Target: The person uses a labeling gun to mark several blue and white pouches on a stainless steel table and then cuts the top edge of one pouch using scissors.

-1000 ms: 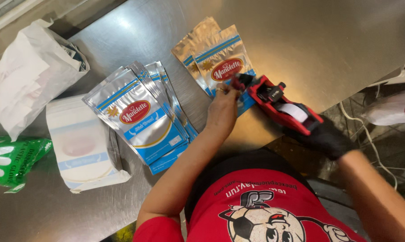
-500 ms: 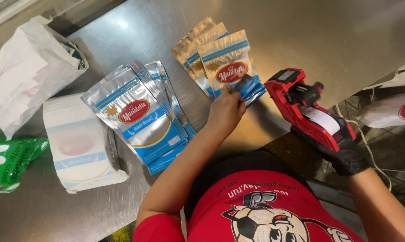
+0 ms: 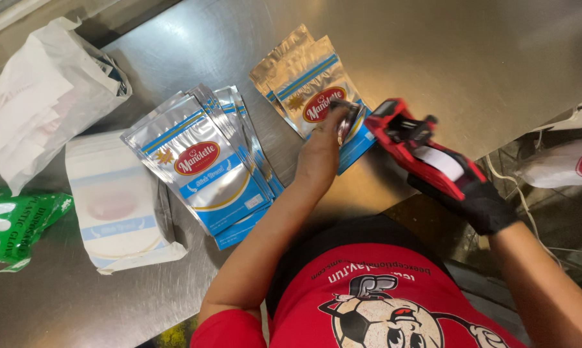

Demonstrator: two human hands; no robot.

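Left hand (image 3: 322, 151) pinching one of three gold pouches (image 3: 307, 87); gloved right hand (image 3: 478, 203) gripping one red label gun (image 3: 420, 148)

A: Where is the worktop (image 3: 471, 58) open?

B: The far right stretch is bare steel, and so is a strip between the pouch stack (image 3: 201, 164) and the small pouch pile (image 3: 313, 90).

A: What blocks the left?

B: A white bag (image 3: 36, 96), a paper packet (image 3: 117, 206) and a green glove pack (image 3: 14, 222) sit close together there, touching or nearly so.
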